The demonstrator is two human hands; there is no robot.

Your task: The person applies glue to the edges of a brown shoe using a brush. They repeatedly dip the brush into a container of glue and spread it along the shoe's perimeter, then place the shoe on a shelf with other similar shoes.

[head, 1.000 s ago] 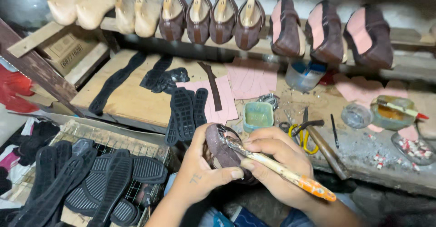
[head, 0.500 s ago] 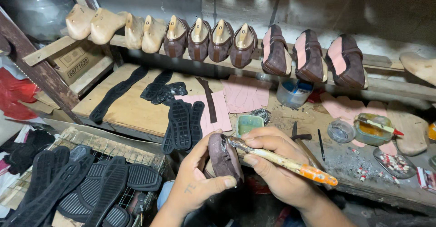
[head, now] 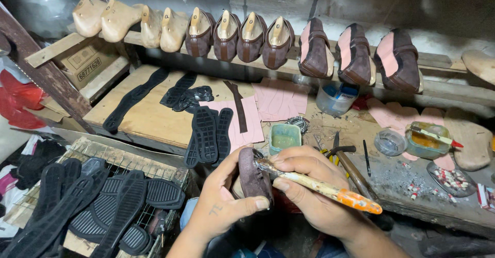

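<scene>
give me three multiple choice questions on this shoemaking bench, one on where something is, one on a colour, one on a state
1. Where do the two black soles nearest the hands lie?
A. on pink sheets on the bench
B. on the back rail
C. in the blue tub

2. What colour is the end of the brush handle?
A. green
B. orange
C. white

3. How is the brown shoe held?
A. lying loose on the bench
B. hung on a hook
C. gripped in the left hand

Answers:
1 A, the soles rest partly on the pink sheets.
2 B, the handle tip by the right hand is orange.
3 C, the left thumb and fingers wrap the shoe while the brush touches it.
</scene>
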